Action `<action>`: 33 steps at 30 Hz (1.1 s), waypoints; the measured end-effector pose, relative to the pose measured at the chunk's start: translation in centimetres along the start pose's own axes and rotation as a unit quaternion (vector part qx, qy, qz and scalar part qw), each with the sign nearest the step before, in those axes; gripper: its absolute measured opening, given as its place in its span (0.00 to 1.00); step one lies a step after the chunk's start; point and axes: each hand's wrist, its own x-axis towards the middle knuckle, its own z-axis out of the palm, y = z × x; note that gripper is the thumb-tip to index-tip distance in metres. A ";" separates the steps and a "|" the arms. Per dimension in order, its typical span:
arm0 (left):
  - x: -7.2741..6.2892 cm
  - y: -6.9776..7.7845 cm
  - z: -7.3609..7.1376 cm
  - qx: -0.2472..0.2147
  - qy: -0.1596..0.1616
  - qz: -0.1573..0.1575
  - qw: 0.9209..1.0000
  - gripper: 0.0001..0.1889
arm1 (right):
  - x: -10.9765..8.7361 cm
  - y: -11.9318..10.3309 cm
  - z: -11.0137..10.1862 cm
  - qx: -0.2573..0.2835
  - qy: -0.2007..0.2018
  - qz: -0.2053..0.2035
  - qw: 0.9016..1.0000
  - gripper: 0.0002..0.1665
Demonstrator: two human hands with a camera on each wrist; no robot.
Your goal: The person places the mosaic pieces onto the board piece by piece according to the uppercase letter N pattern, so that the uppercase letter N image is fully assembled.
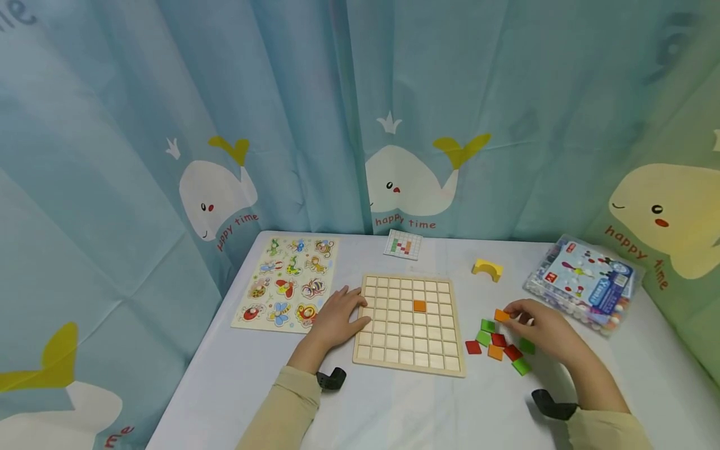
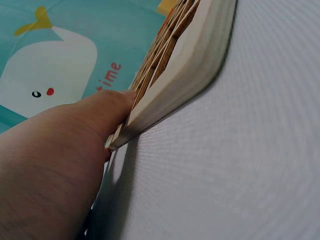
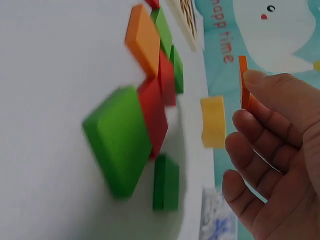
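Observation:
Between thumb and fingers my right hand (image 1: 542, 326) pinches an orange square tile (image 3: 243, 82), raised above a loose group of tiles. That group holds several red, green and orange squares, among them a red tile (image 1: 474, 347) and a green tile (image 3: 120, 140) close to the right wrist camera. My left hand (image 1: 336, 317) rests at the left edge of a wooden grid board (image 1: 409, 370), its thumb (image 2: 117, 102) touching the rim. One orange tile (image 1: 419, 305) sits in a cell of the board's upper half. The left fingers are partly hidden in the left wrist view.
An insect puzzle board (image 1: 270, 322) lies left of the grid. Behind it is a small pattern card (image 1: 403, 244) with coloured squares. At the right stand a yellow arch block (image 1: 487, 269) and a clear plastic box (image 1: 585, 281). A whale-print curtain (image 1: 315, 112) hangs along the table's back.

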 end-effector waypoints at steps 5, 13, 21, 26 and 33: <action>0.1 0.0 0.0 0.004 -0.006 -0.007 1.000 0.19 | 0.6 -1.2 0.3 0.003 0.000 -0.012 1.000 0.19; 0.0 0.1 0.0 0.002 -0.003 -0.008 1.000 0.19 | 1.4 -3.0 1.1 0.012 -0.004 -0.036 0.999 0.16; 0.0 0.1 -0.1 0.001 -0.003 -0.013 1.000 0.19 | 2.4 -4.7 2.2 -0.003 -0.004 -0.068 0.998 0.12; 0.0 0.1 -0.1 0.000 -0.006 -0.012 1.000 0.19 | 3.1 -5.7 3.0 -0.003 -0.008 -0.071 0.997 0.12; 0.0 0.2 -0.2 0.002 -0.003 -0.007 1.000 0.19 | 4.0 -7.4 3.9 0.013 -0.018 -0.072 0.997 0.12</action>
